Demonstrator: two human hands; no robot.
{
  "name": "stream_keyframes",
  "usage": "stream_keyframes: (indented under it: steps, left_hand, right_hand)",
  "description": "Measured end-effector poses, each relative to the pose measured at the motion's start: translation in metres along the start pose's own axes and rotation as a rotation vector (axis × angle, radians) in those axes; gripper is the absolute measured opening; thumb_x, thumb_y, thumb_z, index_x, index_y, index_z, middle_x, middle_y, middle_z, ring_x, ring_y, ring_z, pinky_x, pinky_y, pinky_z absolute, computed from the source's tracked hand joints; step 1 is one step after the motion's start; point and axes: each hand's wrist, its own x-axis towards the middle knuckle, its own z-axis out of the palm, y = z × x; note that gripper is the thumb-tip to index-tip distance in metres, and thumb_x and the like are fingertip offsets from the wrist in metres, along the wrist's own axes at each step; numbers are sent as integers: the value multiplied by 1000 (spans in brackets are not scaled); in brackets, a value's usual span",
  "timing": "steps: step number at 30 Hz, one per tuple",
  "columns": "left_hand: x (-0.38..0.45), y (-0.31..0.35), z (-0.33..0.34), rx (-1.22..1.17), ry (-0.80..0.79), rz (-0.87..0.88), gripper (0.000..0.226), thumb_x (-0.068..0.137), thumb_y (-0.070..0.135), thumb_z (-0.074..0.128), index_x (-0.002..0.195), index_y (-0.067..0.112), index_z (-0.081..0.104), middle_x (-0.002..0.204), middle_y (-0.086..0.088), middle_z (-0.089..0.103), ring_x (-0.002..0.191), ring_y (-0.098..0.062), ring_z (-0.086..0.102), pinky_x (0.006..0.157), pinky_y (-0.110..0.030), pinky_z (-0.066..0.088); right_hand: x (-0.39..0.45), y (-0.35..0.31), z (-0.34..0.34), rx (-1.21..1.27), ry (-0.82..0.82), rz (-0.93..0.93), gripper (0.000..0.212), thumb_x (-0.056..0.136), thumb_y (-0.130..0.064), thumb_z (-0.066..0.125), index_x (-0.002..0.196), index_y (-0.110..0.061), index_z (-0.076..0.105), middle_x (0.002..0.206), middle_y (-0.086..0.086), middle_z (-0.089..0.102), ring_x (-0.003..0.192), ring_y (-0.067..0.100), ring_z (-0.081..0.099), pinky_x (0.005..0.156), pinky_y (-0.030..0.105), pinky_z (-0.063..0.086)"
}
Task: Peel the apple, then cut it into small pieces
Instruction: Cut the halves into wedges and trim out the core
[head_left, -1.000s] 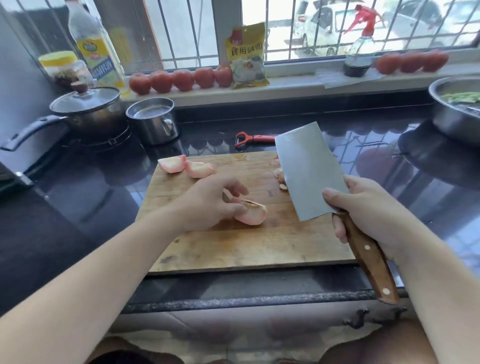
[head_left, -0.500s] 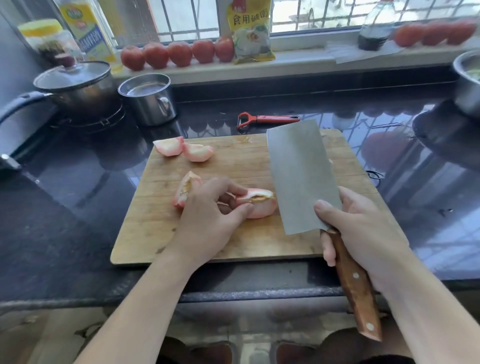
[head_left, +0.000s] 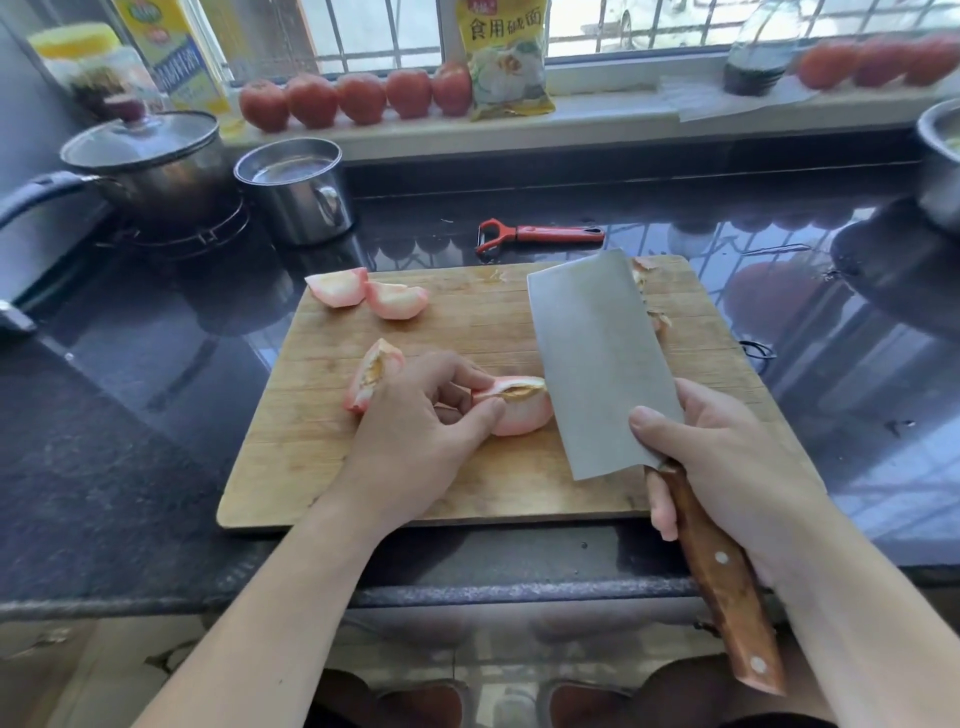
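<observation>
A wooden cutting board (head_left: 467, 488) lies on the dark glossy worktop (head_left: 130, 415), its near edge close to the worktop's front lip. On the middle of the board the left hand (head_left: 415, 441) pins a peeled apple quarter (head_left: 519, 410) core side up, thumb and curled fingers (head_left: 467, 374) pinching its left end. A second quarter (head_left: 371, 374) lies tilted just to the left, touching the back of that hand. Two more quarters (head_left: 363, 296) lie side by side at the board's far left corner, the leftmost one at the very edge. The right hand (head_left: 727, 467) grips the wooden handle of a cleaver (head_left: 597, 364), fingers wrapped round the handle and the thumb lying on the blade's flat near its heel; the broad blade stands just right of the held quarter, its edge touching or nearly touching the fruit's right end. Small scraps (head_left: 652, 306) lie along the board's far right side, partly hidden behind the blade. The board's near left part and near right corner are bare wood. Beyond the board's far edge a red peeler (head_left: 540, 235) lies on the worktop. Farther left stand a steel cup (head_left: 296, 192) and a lidded pot (head_left: 150, 166) on a burner, well apart from the board. A steel bowl (head_left: 940, 166) shows at the right border. A row of tomatoes (head_left: 358, 96) lines the windowsill.
</observation>
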Motion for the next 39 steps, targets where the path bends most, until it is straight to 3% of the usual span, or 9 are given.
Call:
stream_keyframes:
  steps: [7, 15, 23, 27, 29, 32, 34, 37, 39]
  left_hand:
    - [0, -1, 0, -15, -17, 3, 14, 86, 12, 81, 94, 20, 72, 100, 13, 71, 92, -13, 68, 81, -28, 58]
    - [2, -2, -1, -5, -16, 47, 16, 84, 8, 82, 88, 20, 73, 97, 4, 70, 92, -14, 67, 80, -15, 51]
    - [-1, 1, -1, 32, -5, 122, 17, 82, 5, 84, 85, 18, 75, 96, 3, 69, 95, -14, 65, 82, -13, 49]
    - [-2, 0, -1, 62, 6, 143, 18, 81, 6, 84, 85, 20, 74, 97, 4, 68, 98, -11, 64, 83, -10, 46]
    - [-2, 1, -1, 74, 8, 142, 18, 82, 5, 84, 85, 20, 74, 97, 6, 68, 100, -9, 63, 85, -11, 45]
    - [-2, 3, -1, 55, 2, 118, 19, 83, 2, 82, 84, 18, 73, 99, 4, 69, 100, -5, 63, 82, -7, 45]
    - [-1, 2, 0, 72, 3, 109, 17, 84, 3, 81, 85, 18, 73, 99, 7, 69, 99, -4, 63, 90, -14, 46]
    - [0, -1, 2, 112, 19, 92, 14, 85, 7, 81, 88, 18, 73, 99, 12, 69, 100, -3, 62, 103, -39, 45]
    - [0, -3, 3, 120, 31, 102, 12, 86, 9, 80, 89, 17, 73, 100, 14, 69, 103, -2, 62, 103, -42, 46]
  right_hand:
    - [-2, -3, -5, -2, -41, 25, 18, 106, -15, 46, 115, -16, 62, 52, -7, 65, 33, 20, 45, 38, 24, 37]
    - [3, -2, -1, -5, -6, 4, 18, 106, -17, 47, 107, -19, 64, 49, 0, 63, 35, 20, 46, 40, 24, 37]
    - [13, 3, -1, 108, 12, 49, 16, 105, -19, 51, 110, -19, 66, 82, 28, 70, 39, 24, 48, 39, 27, 40]
    - [9, 5, -8, 145, 46, 36, 17, 104, -17, 52, 110, -13, 67, 54, 18, 59, 34, 22, 43, 40, 26, 36]
    - [9, 5, -8, 122, 20, 30, 17, 104, -17, 51, 109, -16, 67, 65, 23, 66, 34, 21, 44, 40, 26, 36]
    - [9, 5, -6, 99, -4, 33, 16, 105, -17, 50, 111, -18, 65, 76, 10, 74, 35, 18, 47, 37, 23, 38]
    - [10, 3, -6, 100, 0, 35, 16, 105, -17, 49, 111, -17, 64, 76, 8, 74, 35, 18, 47, 37, 24, 38]
    - [9, 2, -8, 69, -15, 41, 17, 106, -18, 49, 112, -19, 65, 67, 5, 72, 35, 18, 47, 40, 25, 38]
    - [9, 1, -8, 64, -28, 40, 17, 105, -18, 50, 111, -19, 66, 65, 4, 71, 36, 18, 47, 40, 25, 38]
